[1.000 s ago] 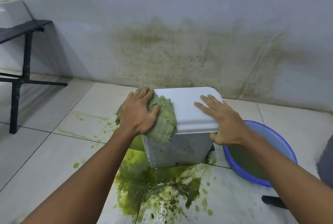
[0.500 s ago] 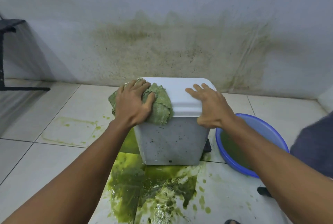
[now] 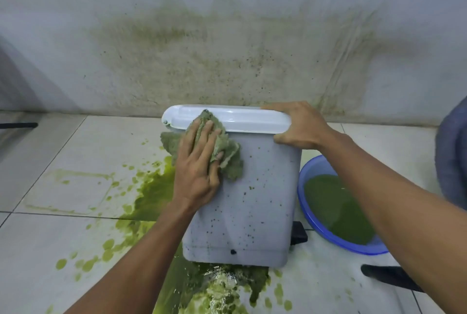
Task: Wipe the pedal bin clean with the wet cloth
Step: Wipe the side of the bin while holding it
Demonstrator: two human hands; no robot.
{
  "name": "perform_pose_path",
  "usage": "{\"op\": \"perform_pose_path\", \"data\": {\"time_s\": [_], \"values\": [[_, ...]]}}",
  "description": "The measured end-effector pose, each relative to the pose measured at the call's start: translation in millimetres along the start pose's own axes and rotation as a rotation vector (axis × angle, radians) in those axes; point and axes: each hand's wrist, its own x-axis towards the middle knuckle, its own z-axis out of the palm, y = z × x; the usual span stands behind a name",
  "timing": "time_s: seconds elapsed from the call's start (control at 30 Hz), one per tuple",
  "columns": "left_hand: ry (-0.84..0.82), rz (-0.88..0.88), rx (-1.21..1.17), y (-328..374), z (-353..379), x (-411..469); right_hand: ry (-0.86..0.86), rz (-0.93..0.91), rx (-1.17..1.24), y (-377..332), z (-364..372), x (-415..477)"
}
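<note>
The grey pedal bin (image 3: 255, 202) stands on the tiled floor against the wall, its side speckled with dark green spots. Its white lid (image 3: 242, 117) is closed. My left hand (image 3: 198, 164) presses the wet green cloth (image 3: 227, 154) flat against the bin's upper left side, just under the lid. My right hand (image 3: 302, 125) grips the lid's right corner, fingers over the top and thumb on the side. A black pedal part (image 3: 299, 236) sticks out at the bin's lower right.
A blue basin (image 3: 305, 210) of green water sits on the floor right of the bin. Green liquid (image 3: 151, 192) is pooled and splashed on the tiles left of and before the bin. The wall (image 3: 227, 60) behind is stained green. A dark object (image 3: 389, 277) lies at the lower right.
My left hand slid the cloth from the lid's left top edge down onto the bin's side. My right hand shifted to the lid's right corner. The view moved closer.
</note>
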Motion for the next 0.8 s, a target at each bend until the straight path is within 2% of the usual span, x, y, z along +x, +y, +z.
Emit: {"op": "perform_pose_path", "data": {"time_s": [0.07, 0.13, 0.23, 0.33, 0.37, 0.47, 0.53, 0.7, 0.8], "values": [[-0.038, 0.04, -0.016, 3.0, 7.1, -17.4, 0.027, -0.002, 0.101, 5.2, 1.3, 1.7], [-0.102, 0.022, 0.091, 1.0, 14.9, -34.5, 0.089, -0.013, 0.165, 9.0, 6.3, 1.6], [-0.103, -0.199, 0.271, 5.3, 29.3, -42.6, 0.202, -0.044, 0.158, 11.2, 17.4, 0.8], [-0.067, -0.368, 0.282, 34.8, 49.7, -24.7, 0.272, -0.058, 0.161, 12.4, 22.9, 5.2], [-0.086, -0.337, 0.271, 46.3, 57.7, -19.5, 0.289, -0.054, 0.168, 13.5, 23.7, 7.3], [-0.184, -0.06, 0.241, 62.6, 71.8, -20.6, 0.343, -0.047, 0.217, 19.9, 25.6, 10.0], [-0.179, 0.005, 0.271, 50.9, 67.6, -28.2, 0.358, -0.063, 0.242, 25.7, 27.4, 7.7], [-0.036, -0.235, 0.355, 22.8, 56.5, -37.6, 0.334, -0.144, 0.329, 38.8, 33.6, 4.7], [-0.033, -0.245, 0.312, 42.7, 69.6, -26.6, 0.393, -0.171, 0.393, 39.5, 38.3, 4.2]]}}
